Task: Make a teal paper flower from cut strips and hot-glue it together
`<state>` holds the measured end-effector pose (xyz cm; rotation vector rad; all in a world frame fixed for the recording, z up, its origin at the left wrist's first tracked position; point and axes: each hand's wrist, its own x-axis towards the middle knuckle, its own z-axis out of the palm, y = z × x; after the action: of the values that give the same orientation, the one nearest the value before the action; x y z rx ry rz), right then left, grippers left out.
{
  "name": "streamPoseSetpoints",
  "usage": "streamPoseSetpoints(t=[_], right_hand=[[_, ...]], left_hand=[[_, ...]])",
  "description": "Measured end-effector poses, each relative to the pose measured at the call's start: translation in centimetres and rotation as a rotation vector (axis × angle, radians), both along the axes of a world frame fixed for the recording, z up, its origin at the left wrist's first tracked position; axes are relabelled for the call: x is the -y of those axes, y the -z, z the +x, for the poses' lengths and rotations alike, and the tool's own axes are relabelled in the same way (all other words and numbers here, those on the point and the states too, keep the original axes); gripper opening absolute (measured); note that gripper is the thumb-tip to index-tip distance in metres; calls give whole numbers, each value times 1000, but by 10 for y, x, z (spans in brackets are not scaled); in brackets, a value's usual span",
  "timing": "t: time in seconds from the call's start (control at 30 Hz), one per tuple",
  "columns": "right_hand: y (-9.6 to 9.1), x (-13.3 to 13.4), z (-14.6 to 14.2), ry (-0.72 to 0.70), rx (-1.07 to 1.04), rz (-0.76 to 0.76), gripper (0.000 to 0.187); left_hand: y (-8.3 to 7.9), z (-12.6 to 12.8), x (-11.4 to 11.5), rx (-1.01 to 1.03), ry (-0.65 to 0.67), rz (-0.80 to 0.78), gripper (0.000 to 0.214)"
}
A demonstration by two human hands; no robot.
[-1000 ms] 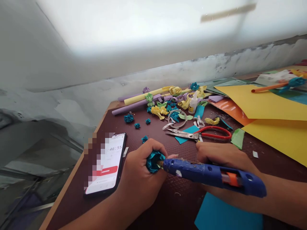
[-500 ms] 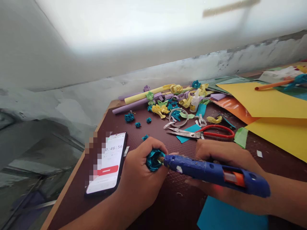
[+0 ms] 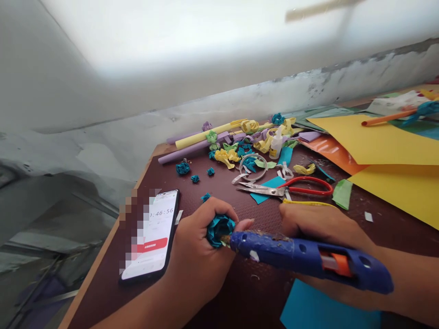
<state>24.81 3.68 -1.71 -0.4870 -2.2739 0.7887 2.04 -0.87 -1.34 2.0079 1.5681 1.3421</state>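
My left hand [image 3: 200, 249] is closed around a teal rolled paper flower [image 3: 219, 228], which sticks out between thumb and fingers. My right hand [image 3: 322, 228] grips a blue hot glue gun [image 3: 308, 260] with an orange trigger. The gun lies almost level, and its nozzle touches the underside of the flower. Both hands rest low over the dark maroon table [image 3: 222, 192]. A thin yellow strand [image 3: 308, 203] lies across the top of my right hand.
A phone [image 3: 154, 235] showing a timer lies left of my left hand. Red-handled scissors [image 3: 291, 188], a small glue bottle [image 3: 275, 145], paper rolls and several small paper flowers lie behind. Yellow and orange sheets [image 3: 384, 146] cover the right; a blue sheet [image 3: 325, 310] lies under my right wrist.
The glue gun's rear has dropped slightly and its nozzle has slid lower against the flower. The left hand keeps its hold. The phone timer advanced by one second.
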Motion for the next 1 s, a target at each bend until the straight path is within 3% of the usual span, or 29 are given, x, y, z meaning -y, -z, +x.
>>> streamPoseSetpoints(t=[0.37,0.6,1.0], right_hand=[[8,-1,2,132,36,74,31],[4,0,-1,40,-24,79,27],[5,-3,-1,91,-22,105,26]], left_hand=[[-3,-1,0,-6,11,27,16],[-3,3,0,1,-6,3,20],[-2,2,0,2,6,3,17]])
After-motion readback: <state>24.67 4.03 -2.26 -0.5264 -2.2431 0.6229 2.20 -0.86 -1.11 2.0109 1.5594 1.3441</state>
